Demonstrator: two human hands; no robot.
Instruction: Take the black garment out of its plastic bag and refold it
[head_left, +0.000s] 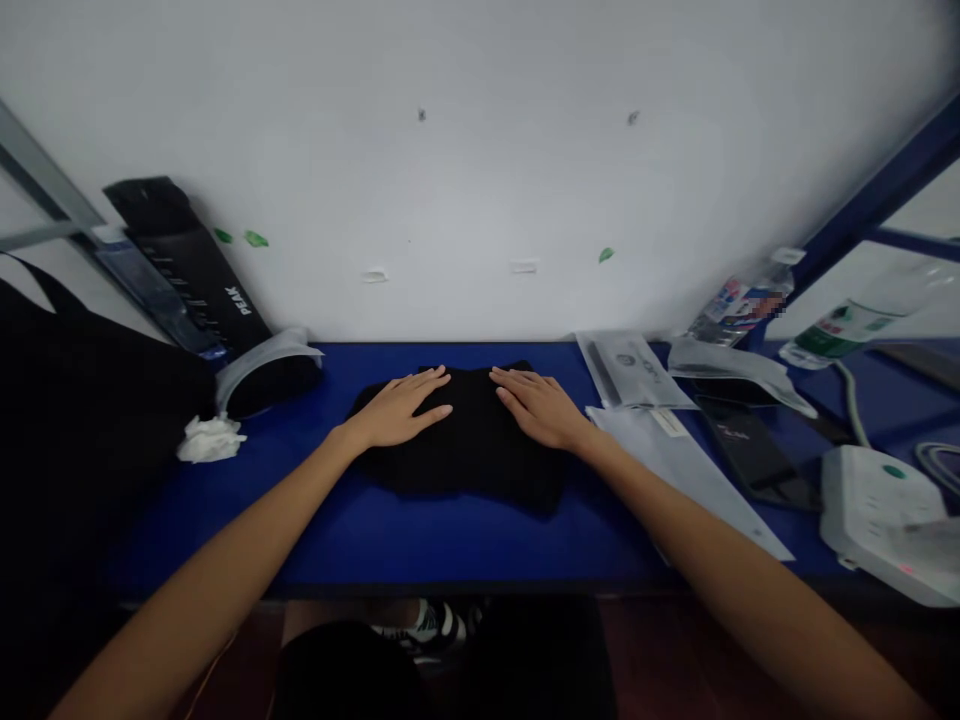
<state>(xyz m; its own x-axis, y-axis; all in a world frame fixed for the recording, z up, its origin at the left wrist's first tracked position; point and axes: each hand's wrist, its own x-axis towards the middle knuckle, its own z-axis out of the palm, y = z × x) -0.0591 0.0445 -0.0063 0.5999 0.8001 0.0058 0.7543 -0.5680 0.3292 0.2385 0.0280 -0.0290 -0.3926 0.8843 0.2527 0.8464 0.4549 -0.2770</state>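
Note:
A black piece of folded cloth (pixel 472 440) lies flat on the blue desk (pixel 450 545); its exact kind of garment cannot be made out. My left hand (pixel 397 408) rests palm down on its left part, thumb apart from the fingers. On the right part, my right hand (pixel 541 405) also lies flat with its fingers stretched out. Between the two hands the middle of the cloth shows. Neither hand grips anything.
At the left are a black bag (pixel 90 400), a black PEAK bottle (pixel 199 265), a translucent pouch (pixel 274 350) and crumpled tissue (pixel 211 440). Frosted zip bags (pixel 637 370), a dark phone-like slab (pixel 757 450), a white power strip (pixel 885 520) and plastic bottles (pixel 750 290) occupy the right.

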